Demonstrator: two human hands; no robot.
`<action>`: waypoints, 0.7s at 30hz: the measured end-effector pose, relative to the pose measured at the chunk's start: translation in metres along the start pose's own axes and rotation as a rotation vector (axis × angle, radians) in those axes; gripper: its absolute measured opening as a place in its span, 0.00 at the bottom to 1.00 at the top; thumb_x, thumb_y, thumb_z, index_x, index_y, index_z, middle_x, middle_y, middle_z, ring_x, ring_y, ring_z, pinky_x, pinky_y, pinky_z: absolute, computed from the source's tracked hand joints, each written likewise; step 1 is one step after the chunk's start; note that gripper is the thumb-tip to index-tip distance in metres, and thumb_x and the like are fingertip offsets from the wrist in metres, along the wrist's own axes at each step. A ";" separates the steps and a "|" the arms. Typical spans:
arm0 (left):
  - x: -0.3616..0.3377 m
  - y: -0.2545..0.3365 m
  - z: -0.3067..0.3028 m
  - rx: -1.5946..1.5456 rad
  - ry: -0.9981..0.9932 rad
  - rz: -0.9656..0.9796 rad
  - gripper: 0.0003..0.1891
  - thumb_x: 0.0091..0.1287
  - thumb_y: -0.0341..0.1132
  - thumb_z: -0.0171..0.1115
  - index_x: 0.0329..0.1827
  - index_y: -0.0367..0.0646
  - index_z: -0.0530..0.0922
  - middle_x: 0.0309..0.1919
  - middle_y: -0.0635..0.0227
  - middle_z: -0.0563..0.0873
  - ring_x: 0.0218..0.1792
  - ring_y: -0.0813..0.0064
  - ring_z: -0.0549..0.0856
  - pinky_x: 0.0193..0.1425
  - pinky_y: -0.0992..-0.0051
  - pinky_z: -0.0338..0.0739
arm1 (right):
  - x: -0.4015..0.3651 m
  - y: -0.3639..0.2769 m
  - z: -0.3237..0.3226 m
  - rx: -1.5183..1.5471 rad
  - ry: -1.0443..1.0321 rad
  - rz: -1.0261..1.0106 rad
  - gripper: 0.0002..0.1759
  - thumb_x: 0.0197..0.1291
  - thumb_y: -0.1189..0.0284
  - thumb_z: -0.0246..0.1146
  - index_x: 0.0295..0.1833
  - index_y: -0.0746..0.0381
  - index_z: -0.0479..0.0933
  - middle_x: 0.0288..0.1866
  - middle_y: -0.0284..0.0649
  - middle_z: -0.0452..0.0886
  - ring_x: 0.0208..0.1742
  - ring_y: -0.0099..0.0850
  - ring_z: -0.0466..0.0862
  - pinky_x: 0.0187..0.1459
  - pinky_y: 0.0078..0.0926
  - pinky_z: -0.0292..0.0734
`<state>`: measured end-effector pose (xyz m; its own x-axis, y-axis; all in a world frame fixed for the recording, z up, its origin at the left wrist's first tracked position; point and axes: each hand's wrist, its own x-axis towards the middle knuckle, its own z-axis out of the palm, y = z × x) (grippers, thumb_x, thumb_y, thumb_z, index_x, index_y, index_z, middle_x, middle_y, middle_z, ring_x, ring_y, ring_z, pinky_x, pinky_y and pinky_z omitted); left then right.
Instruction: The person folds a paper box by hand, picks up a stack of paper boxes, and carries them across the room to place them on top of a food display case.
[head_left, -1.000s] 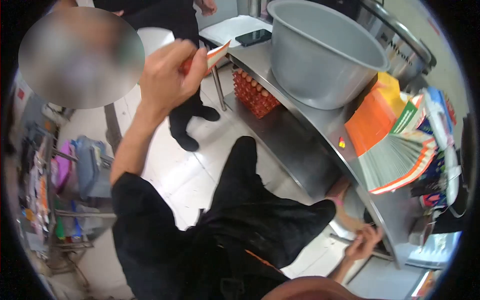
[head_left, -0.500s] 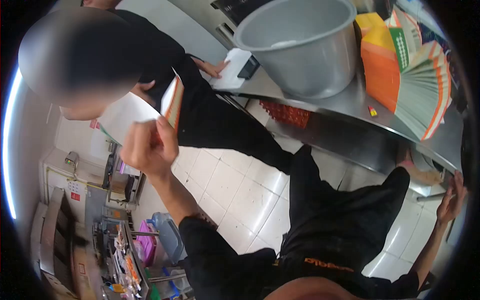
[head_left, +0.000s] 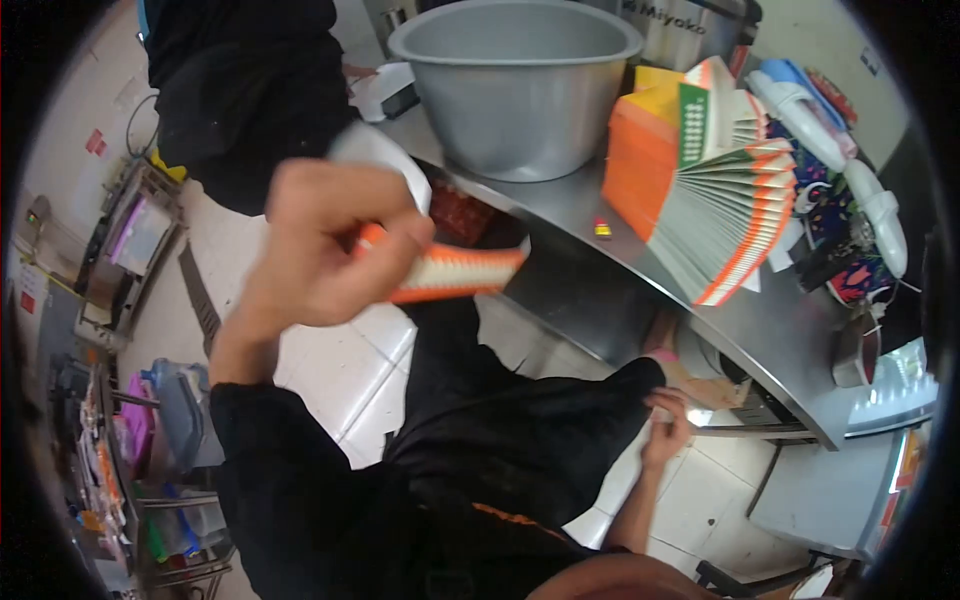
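My left hand [head_left: 330,245] is raised at the left of the view, somewhat blurred, with thumb and fingers closed on an orange and white folded paper [head_left: 460,273]. A white part of the paper shows behind the fingers. Lower on the right, my right hand [head_left: 668,425] hangs beside my knee, below the metal table [head_left: 560,215], its fingers loosely bent and apart with nothing visible in them. A fanned stack of orange, white and green folded papers [head_left: 725,210] lies on the table.
A large grey pot [head_left: 515,90] stands on the table, with a small red and yellow packet [head_left: 602,228] nearer the edge. Another person [head_left: 250,100] in black stands at the upper left. Shelving with plastic containers [head_left: 180,410] is at the left.
My view has turned toward the right. The paper in my left hand now points rightward. My right hand has come off the table's edge area and in toward my knee.
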<state>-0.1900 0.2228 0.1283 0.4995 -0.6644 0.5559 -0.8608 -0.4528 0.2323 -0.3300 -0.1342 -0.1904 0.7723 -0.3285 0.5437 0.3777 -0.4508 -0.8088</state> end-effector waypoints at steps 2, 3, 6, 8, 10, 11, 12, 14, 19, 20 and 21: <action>-0.012 -0.010 0.056 -0.288 -0.014 -0.173 0.08 0.57 0.28 0.63 0.21 0.38 0.76 0.15 0.66 0.75 0.16 0.77 0.74 0.23 0.76 0.67 | 0.011 -0.018 0.042 0.193 -0.054 0.021 0.26 0.59 0.54 0.65 0.52 0.65 0.77 0.53 0.48 0.79 0.55 0.42 0.78 0.61 0.41 0.69; -0.023 -0.020 0.087 -0.451 -0.042 -0.268 0.09 0.59 0.30 0.63 0.21 0.38 0.76 0.16 0.66 0.77 0.19 0.82 0.76 0.25 0.77 0.69 | 0.017 -0.034 0.063 0.311 -0.034 0.056 0.31 0.59 0.52 0.65 0.57 0.66 0.73 0.56 0.49 0.78 0.58 0.42 0.77 0.62 0.40 0.68; -0.063 -0.027 0.182 -0.716 0.056 -0.367 0.14 0.65 0.34 0.61 0.23 0.37 0.72 0.16 0.71 0.70 0.22 0.84 0.68 0.25 0.76 0.62 | 0.017 -0.038 0.096 0.528 -0.122 0.177 0.37 0.57 0.55 0.68 0.64 0.68 0.67 0.58 0.47 0.77 0.61 0.38 0.75 0.64 0.36 0.66; -0.087 -0.031 0.230 -0.800 0.188 -0.388 0.29 0.71 0.54 0.49 0.18 0.38 0.71 0.16 0.67 0.72 0.18 0.75 0.70 0.24 0.72 0.61 | 0.004 -0.021 0.100 0.498 -0.291 0.323 0.34 0.57 0.60 0.70 0.63 0.68 0.68 0.56 0.46 0.78 0.58 0.34 0.76 0.62 0.33 0.67; -0.111 -0.040 0.258 -0.691 0.312 -0.434 0.36 0.71 0.64 0.39 0.20 0.39 0.69 0.16 0.65 0.71 0.19 0.73 0.70 0.23 0.71 0.61 | 0.013 -0.028 0.101 0.419 -0.205 0.242 0.18 0.59 0.68 0.69 0.51 0.65 0.75 0.39 0.39 0.82 0.40 0.25 0.80 0.44 0.26 0.75; -0.126 -0.046 0.267 -0.613 0.303 -0.355 0.37 0.71 0.66 0.37 0.21 0.38 0.70 0.17 0.65 0.72 0.19 0.72 0.71 0.24 0.70 0.62 | 0.017 -0.028 0.098 0.365 -0.220 0.218 0.16 0.58 0.69 0.69 0.49 0.64 0.76 0.38 0.40 0.82 0.38 0.26 0.81 0.41 0.26 0.76; -0.141 -0.050 0.273 -0.569 0.226 -0.363 0.38 0.70 0.66 0.36 0.22 0.37 0.72 0.18 0.63 0.73 0.19 0.70 0.72 0.24 0.69 0.62 | 0.025 -0.033 0.096 0.312 -0.243 0.199 0.14 0.58 0.69 0.69 0.47 0.63 0.77 0.36 0.41 0.83 0.36 0.28 0.82 0.38 0.26 0.77; -0.152 -0.047 0.264 -0.595 -0.022 -0.437 0.27 0.71 0.54 0.50 0.30 0.34 0.76 0.24 0.61 0.77 0.25 0.69 0.78 0.29 0.69 0.69 | 0.040 -0.041 0.095 0.168 -0.281 0.155 0.13 0.58 0.70 0.68 0.45 0.63 0.77 0.37 0.45 0.83 0.35 0.35 0.85 0.36 0.28 0.78; -0.164 -0.039 0.264 -0.738 -0.232 -0.777 0.12 0.75 0.39 0.52 0.43 0.37 0.75 0.28 0.73 0.73 0.34 0.86 0.70 0.37 0.79 0.68 | 0.051 -0.044 0.118 0.015 -0.481 0.164 0.10 0.59 0.72 0.64 0.45 0.62 0.77 0.38 0.47 0.83 0.40 0.48 0.84 0.46 0.39 0.77; -0.175 -0.048 0.276 -0.765 -0.174 -0.775 0.11 0.74 0.38 0.55 0.42 0.37 0.76 0.29 0.75 0.73 0.34 0.87 0.70 0.38 0.82 0.67 | 0.050 -0.044 0.126 0.019 -0.508 0.160 0.09 0.59 0.73 0.64 0.45 0.62 0.78 0.38 0.47 0.83 0.40 0.49 0.83 0.45 0.40 0.77; -0.170 -0.049 0.273 -0.794 -0.135 -0.797 0.10 0.73 0.37 0.57 0.44 0.38 0.77 0.30 0.74 0.75 0.34 0.87 0.71 0.38 0.82 0.69 | 0.048 -0.046 0.136 0.019 -0.538 0.159 0.09 0.59 0.74 0.63 0.45 0.62 0.78 0.39 0.46 0.83 0.40 0.49 0.83 0.45 0.40 0.77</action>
<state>-0.2063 0.1959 -0.1954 0.8981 -0.4361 -0.0562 -0.0870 -0.3016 0.9494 -0.2407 -0.0161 -0.1578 0.9703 0.0809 0.2281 0.2409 -0.4137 -0.8779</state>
